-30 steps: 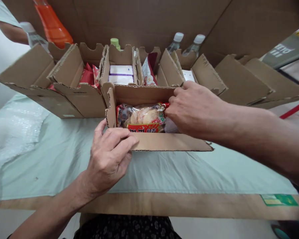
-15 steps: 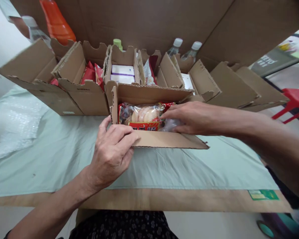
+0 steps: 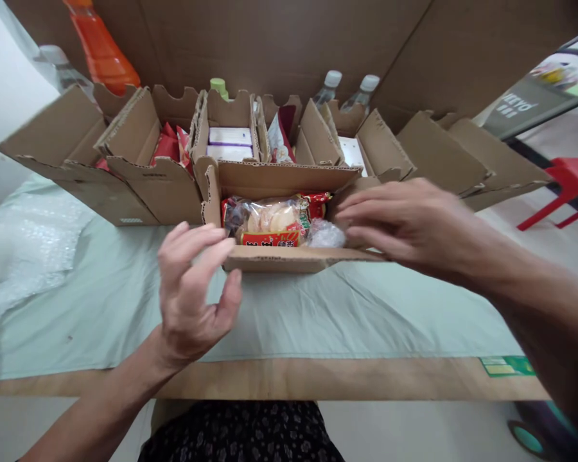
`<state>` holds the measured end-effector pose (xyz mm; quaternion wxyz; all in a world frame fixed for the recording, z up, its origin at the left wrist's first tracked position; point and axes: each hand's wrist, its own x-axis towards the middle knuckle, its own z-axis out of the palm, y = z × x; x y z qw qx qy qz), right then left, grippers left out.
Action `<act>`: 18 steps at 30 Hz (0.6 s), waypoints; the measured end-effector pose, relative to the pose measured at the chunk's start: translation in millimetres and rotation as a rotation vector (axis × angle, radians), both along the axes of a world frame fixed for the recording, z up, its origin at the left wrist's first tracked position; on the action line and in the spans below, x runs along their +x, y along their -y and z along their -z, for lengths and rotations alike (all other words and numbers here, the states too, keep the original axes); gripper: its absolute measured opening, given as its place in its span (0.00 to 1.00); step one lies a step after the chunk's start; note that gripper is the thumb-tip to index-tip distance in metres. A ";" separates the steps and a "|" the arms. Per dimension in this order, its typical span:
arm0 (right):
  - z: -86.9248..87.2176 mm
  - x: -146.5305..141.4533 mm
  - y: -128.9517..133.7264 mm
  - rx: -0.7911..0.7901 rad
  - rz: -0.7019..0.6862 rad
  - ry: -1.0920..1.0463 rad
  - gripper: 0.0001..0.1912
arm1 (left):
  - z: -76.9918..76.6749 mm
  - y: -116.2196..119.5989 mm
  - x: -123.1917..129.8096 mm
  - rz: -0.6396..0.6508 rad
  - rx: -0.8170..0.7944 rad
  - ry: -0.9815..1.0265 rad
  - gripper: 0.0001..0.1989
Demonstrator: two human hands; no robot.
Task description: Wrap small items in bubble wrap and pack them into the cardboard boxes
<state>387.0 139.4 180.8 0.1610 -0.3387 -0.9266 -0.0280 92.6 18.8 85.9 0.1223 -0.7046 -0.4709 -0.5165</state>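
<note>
In front of me stands an open cardboard box (image 3: 289, 254). Inside lies a red and clear snack bag (image 3: 272, 218) of round rice crackers, with a crumpled wad of clear plastic wrap (image 3: 325, 233) at its right end. My left hand (image 3: 195, 292) is off the box's left front corner, fingers apart and holding nothing. At the box's right end my right hand (image 3: 395, 218) is slightly blurred, fingers stretched out above the right flap, nothing seen in it. Whether it touches the flap I cannot tell.
Behind is a row of open cardboard boxes (image 3: 149, 186) with red packets, tissue packs (image 3: 230, 142) and other goods. An orange bottle (image 3: 103, 54) and clear bottles (image 3: 361, 93) stand farther back. Bubble wrap (image 3: 38, 237) lies left; a red stool (image 3: 566, 189) stands right.
My left hand has let go of the box's front flap and opened. My right hand has drawn back rightward from the snack bag and plastic wad. The front flap stands more upright.
</note>
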 end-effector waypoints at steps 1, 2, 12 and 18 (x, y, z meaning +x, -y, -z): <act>-1.1 12.0 15.1 0.048 0.085 -0.114 0.11 | 5.7 2.6 -5.7 -0.028 0.010 0.058 0.34; 1.5 24.7 30.2 0.097 0.219 -0.242 0.11 | 12.0 4.9 -11.5 -0.053 -0.022 0.122 0.37; 126.1 19.5 31.2 -0.548 0.339 -0.710 0.33 | 46.6 -17.5 10.4 0.190 -0.632 0.703 0.36; 145.8 1.3 78.1 -0.443 0.436 -0.765 0.25 | 58.3 21.3 26.0 0.163 -0.581 0.815 0.27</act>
